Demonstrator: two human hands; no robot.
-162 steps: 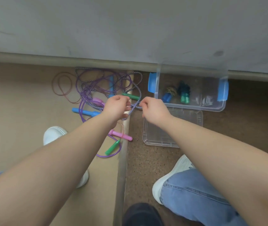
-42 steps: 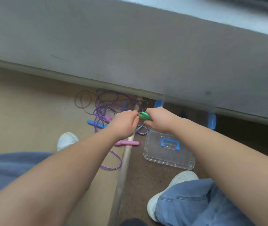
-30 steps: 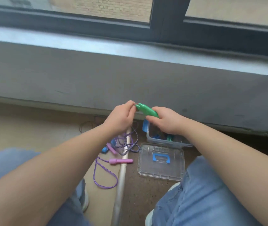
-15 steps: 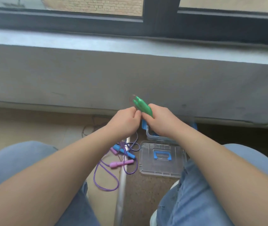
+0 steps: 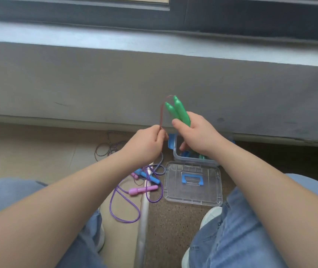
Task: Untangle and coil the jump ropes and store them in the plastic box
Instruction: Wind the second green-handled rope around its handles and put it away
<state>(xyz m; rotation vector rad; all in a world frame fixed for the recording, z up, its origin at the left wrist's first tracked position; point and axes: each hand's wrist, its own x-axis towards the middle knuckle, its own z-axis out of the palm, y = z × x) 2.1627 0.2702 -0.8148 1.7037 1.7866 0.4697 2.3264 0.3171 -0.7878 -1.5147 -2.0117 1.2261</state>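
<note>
Gripping two green handles (image 5: pixel 177 111) side by side in the right hand (image 5: pixel 198 136), fingers curled round their lower ends, tapered tips pointing up in front of the grey wall under the window sill. Pinching a thin reddish cord (image 5: pixel 162 111) between thumb and forefinger of the left hand (image 5: pixel 146 146), just left of the right hand. From that pinch, arching up and over to the tips of the handles. Both hands raised off the floor, above the plastic box (image 5: pixel 175 151).

Down at the foot of the wall: the plastic box, clear with blue latches, open, and partly hidden behind the right hand (something blue and green inside, too covered to name). Just in front of it, flat on the speckled brown floor: the clear lid (image 5: pixel 193 196), blue grip facing up.

Left of the lid, along the metal strip (image 5: pixel 144 209) dividing brown floor from beige:
- a pink handle (image 5: pixel 143 190) lying across the strip
- a blue handle (image 5: pixel 150 177) just behind the pink one
- a purple rope (image 5: pixel 123 206) looping out onto the beige side
- a braided rope (image 5: pixel 160 163) running up under the left hand toward the wall

Near the bottom edge: knees in blue jeans on either side, and a white shoe (image 5: pixel 210 215) just beside the lid's near right corner.
</note>
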